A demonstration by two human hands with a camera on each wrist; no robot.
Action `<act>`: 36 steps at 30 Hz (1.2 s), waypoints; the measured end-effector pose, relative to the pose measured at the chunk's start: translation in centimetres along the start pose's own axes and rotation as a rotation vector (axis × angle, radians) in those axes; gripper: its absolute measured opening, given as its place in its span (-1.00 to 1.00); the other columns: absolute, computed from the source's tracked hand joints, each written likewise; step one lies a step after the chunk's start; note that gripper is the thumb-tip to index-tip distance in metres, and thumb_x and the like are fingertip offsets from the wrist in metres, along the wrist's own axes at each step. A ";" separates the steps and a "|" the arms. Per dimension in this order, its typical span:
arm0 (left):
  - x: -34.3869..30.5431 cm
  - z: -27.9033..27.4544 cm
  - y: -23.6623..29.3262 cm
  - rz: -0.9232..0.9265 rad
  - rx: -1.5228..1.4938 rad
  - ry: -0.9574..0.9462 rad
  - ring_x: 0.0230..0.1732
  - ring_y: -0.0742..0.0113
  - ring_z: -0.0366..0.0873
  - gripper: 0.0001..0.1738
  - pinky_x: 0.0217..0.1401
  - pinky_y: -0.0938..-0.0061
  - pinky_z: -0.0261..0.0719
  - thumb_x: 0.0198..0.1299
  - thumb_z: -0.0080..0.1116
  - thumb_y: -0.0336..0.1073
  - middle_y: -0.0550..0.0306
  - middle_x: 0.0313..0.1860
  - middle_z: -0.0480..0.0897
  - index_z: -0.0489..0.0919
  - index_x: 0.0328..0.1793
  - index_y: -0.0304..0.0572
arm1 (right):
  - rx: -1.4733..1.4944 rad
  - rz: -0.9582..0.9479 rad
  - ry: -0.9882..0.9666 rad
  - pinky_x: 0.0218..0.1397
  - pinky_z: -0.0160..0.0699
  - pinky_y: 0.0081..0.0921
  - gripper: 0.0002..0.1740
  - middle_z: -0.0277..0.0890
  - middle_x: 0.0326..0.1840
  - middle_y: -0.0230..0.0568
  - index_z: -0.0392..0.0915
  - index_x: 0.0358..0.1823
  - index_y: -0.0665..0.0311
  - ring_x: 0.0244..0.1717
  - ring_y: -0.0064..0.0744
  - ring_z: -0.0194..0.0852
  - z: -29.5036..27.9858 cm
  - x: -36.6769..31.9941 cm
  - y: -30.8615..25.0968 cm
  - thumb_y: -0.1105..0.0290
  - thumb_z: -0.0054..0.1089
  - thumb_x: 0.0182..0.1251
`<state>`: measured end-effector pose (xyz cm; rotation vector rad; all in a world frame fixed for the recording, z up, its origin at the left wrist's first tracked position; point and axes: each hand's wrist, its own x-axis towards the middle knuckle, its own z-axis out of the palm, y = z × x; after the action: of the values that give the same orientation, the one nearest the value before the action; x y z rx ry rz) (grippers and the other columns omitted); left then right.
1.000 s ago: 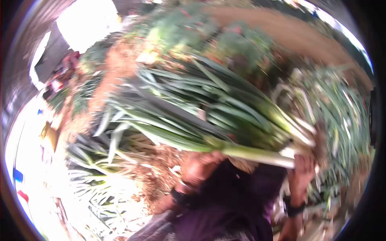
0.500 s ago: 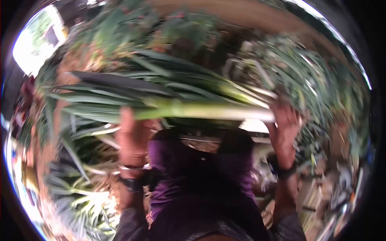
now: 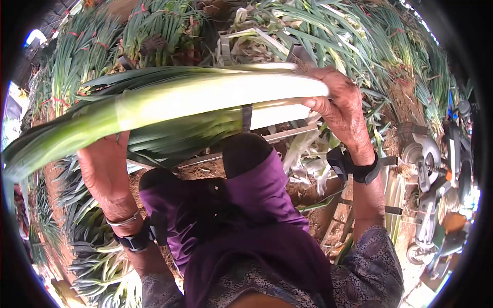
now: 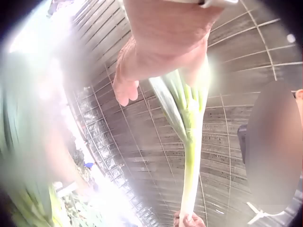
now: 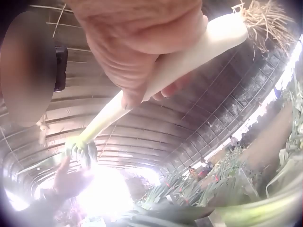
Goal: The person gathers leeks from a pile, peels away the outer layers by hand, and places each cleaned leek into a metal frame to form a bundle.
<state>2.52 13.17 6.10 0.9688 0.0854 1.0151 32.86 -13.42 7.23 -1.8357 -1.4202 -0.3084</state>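
Observation:
A thick leek point(image 3: 195, 100) is held up across the head view, green leaves to the left, white stalk to the right. The right hand point(image 3: 341, 105) grips its white end; in the right wrist view the fingers curl round the stalk point(image 5: 189, 56) beside the roots point(image 5: 267, 23). The left hand point(image 3: 105, 167) is under the leafy part, its fingers partly hidden; in the left wrist view this hand point(image 4: 165, 42) lies against the leaves point(image 4: 184, 94), with some fingertips extended. More leeks point(image 3: 179, 136) lie behind and below the held one.
A metal rack edge point(image 3: 287, 134) lies just beyond the knees. Bundled leeks point(image 3: 97, 41) stand at the back left, loose leeks point(image 3: 328, 31) at the back right. Leeks point(image 3: 97, 262) lie at lower left. A wheeled metal object point(image 3: 426, 164) stands at right.
The leek has been lifted closer to the head camera, its leafy end now reaching the left edge. The left hand has moved left and lies under the leaves; the right hand still grips the white end.

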 end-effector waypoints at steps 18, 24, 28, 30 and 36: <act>4.2 9.2 4.1 0.940 1.619 -0.349 0.37 -0.09 0.33 -0.33 0.41 0.05 0.27 0.16 0.33 -0.17 -0.24 0.32 0.39 0.38 0.32 -0.37 | 0.160 0.090 -0.055 -0.06 0.54 -0.34 -0.48 0.62 -0.13 -0.11 0.59 -0.07 0.35 -0.15 -0.09 0.62 0.5 5.4 8.4 0.02 0.31 0.20; 14.6 7.6 1.3 0.714 2.320 -0.463 0.48 0.02 0.16 0.11 0.56 -0.09 -0.14 -0.37 0.58 -0.12 0.04 0.44 0.28 0.32 0.46 0.07 | 0.424 0.331 -0.365 -0.01 0.57 -0.43 -0.43 0.62 -0.13 -0.06 0.56 0.00 0.46 -0.07 -0.36 0.63 2.3 9.4 13.2 0.10 0.41 0.15; 18.3 3.3 -5.5 0.809 2.351 -0.597 0.45 0.10 0.18 0.21 0.53 -0.18 -0.13 -0.56 0.62 -0.07 0.12 0.36 0.31 0.32 0.44 0.17 | 0.481 0.352 -0.440 -0.07 0.52 -0.48 -0.44 0.58 -0.26 -0.15 0.56 0.00 0.46 -0.14 -0.43 0.59 5.6 11.8 17.1 0.09 0.39 0.19; 19.9 1.6 -8.8 0.746 2.331 -0.541 0.43 0.08 0.19 0.17 0.51 -0.17 -0.08 -0.53 0.61 -0.09 0.11 0.32 0.32 0.34 0.42 0.14 | 0.334 0.365 -0.501 -0.10 0.51 -0.44 -0.45 0.59 -0.29 -0.18 0.57 -0.01 0.42 -0.23 -0.43 0.55 7.0 12.6 19.3 0.06 0.38 0.19; 25.0 -2.0 -17.4 0.422 2.176 -0.778 0.32 -0.02 0.24 0.03 0.45 0.03 0.10 -0.47 0.40 -0.29 -0.01 0.25 0.35 0.34 0.36 -0.10 | 0.120 0.384 -0.822 -0.24 0.42 -0.32 -0.40 0.51 -0.46 -0.19 0.59 -0.23 0.27 -0.36 -0.31 0.49 11.3 14.9 24.9 -0.22 0.05 0.31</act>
<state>27.36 30.20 1.31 3.3918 0.3738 0.4777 57.48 3.29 -1.87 -2.1807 -1.4854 0.7929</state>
